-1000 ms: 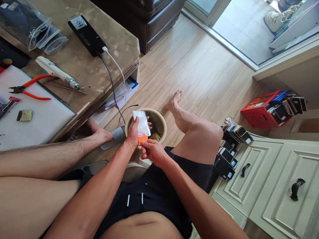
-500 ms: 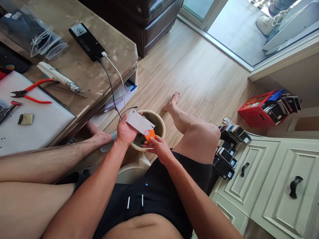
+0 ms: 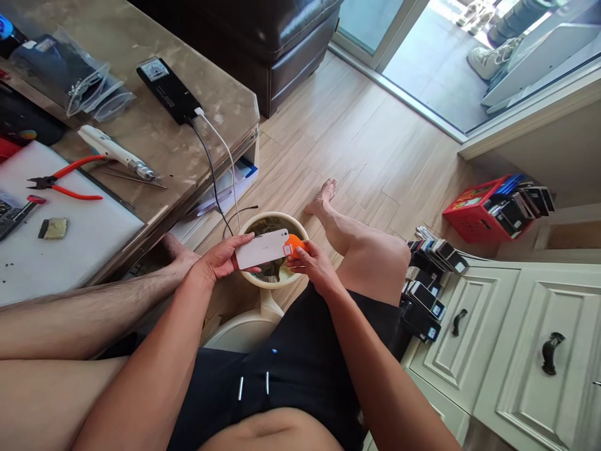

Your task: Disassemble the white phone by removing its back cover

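My left hand (image 3: 223, 258) is closed around one end of a white phone (image 3: 261, 248), whose back faces up with a small camera near the far corner. At that camera end, my right hand (image 3: 317, 268) pinches a thin orange pry card (image 3: 296, 242). A small red-and-white label (image 3: 287, 249) sits beside the card, against the phone's edge. How far the card reaches under the edge is hidden. Both hands are above a cream-coloured bin (image 3: 270, 216) that has scraps in it.
On the table (image 3: 225, 103) to the left lie a black power bank (image 3: 166, 88) with two cables, an electric screwdriver (image 3: 115, 151) and orange-handled cutters (image 3: 70, 168) on a white mat. At right are a red crate (image 3: 469, 210), stacked phones (image 3: 425, 307) and a cabinet (image 3: 530, 338).
The phone has turned, its camera end swinging up to point right. My left hand has moved down and left, while my right hand shifted right with the orange card still pinched.
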The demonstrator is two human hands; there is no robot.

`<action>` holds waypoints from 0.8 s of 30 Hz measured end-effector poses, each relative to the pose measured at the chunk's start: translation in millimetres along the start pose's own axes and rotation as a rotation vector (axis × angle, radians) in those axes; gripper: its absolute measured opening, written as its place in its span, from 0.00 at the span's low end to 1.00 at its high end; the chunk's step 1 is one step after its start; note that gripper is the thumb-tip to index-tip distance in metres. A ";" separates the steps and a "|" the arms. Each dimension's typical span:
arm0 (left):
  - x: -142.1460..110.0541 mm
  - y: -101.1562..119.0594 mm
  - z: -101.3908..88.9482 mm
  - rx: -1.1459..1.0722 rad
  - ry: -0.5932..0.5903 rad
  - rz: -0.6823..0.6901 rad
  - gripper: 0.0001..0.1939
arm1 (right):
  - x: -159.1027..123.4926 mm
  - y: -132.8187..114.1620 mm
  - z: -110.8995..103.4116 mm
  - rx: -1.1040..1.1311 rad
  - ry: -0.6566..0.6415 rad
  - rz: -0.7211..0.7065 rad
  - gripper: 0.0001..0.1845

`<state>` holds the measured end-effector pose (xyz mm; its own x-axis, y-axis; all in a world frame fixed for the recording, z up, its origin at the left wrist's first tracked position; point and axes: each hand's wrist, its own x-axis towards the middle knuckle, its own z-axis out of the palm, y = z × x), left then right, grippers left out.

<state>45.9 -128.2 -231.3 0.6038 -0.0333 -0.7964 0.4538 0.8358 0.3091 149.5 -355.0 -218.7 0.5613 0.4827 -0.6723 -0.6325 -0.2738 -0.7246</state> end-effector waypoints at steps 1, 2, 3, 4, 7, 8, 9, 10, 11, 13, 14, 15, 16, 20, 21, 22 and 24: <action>0.4 -0.6 -0.4 0.005 -0.001 -0.034 0.19 | 1.1 -2.5 -2.0 -0.017 -0.016 0.003 0.14; 1.9 -1.6 -0.7 -0.001 0.007 -0.051 0.19 | 2.3 -4.5 -3.6 -0.033 -0.030 0.008 0.14; 4.3 -3.1 -0.8 -0.016 0.023 -0.049 0.19 | 3.5 -5.8 -4.9 -0.047 -0.039 0.014 0.13; 7.4 -5.0 -0.7 -0.036 0.043 -0.033 0.19 | 4.6 -6.3 -5.6 -0.058 -0.044 0.019 0.13; 18.5 -12.5 0.1 -0.089 0.105 0.039 0.18 | 6.3 -2.8 -5.2 -0.076 -0.041 0.026 0.13; 21.8 -15.2 0.5 -0.101 0.122 0.051 0.18 | 6.2 -0.5 -4.4 -0.079 -0.040 0.029 0.14; 24.5 -17.9 1.0 -0.111 0.141 0.061 0.18 | 5.8 1.9 -3.4 -0.081 -0.041 0.036 0.15; 26.6 -20.4 1.6 -0.119 0.160 0.068 0.18 | 5.3 4.1 -2.4 -0.084 -0.046 0.044 0.15; 28.0 -22.8 2.3 -0.124 0.179 0.073 0.18 | 4.6 5.9 -1.5 -0.086 -0.054 0.054 0.15; 29.0 -26.8 4.2 -0.134 0.215 0.078 0.18 | 3.3 8.1 0.2 -0.087 -0.071 0.077 0.14; 28.8 -28.4 5.4 -0.139 0.231 0.079 0.18 | 2.8 8.5 0.9 -0.087 -0.077 0.087 0.13; 28.2 -29.7 6.6 -0.146 0.244 0.079 0.18 | 2.6 8.6 1.6 -0.086 -0.082 0.098 0.13; 27.5 -30.4 7.8 -0.154 0.254 0.077 0.18 | 2.5 8.5 2.2 -0.085 -0.087 0.107 0.12; 24.2 -29.5 11.5 -0.177 0.267 0.048 0.16 | 2.9 7.8 4.1 -0.082 -0.107 0.140 0.11; 23.7 -28.9 12.1 -0.178 0.265 0.037 0.16 | 2.9 7.7 4.4 -0.082 -0.112 0.146 0.11; 23.3 -28.4 12.8 -0.178 0.265 0.029 0.16 | 2.9 7.6 4.6 -0.081 -0.117 0.152 0.11; 23.4 -28.8 13.9 -0.182 0.274 0.028 0.16 | 2.7 7.5 4.9 -0.080 -0.123 0.160 0.11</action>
<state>56.1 -160.6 -251.6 0.4049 0.1193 -0.9065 0.3001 0.9192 0.2550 143.6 -351.6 -225.2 0.3843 0.5246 -0.7597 -0.6614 -0.4176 -0.6230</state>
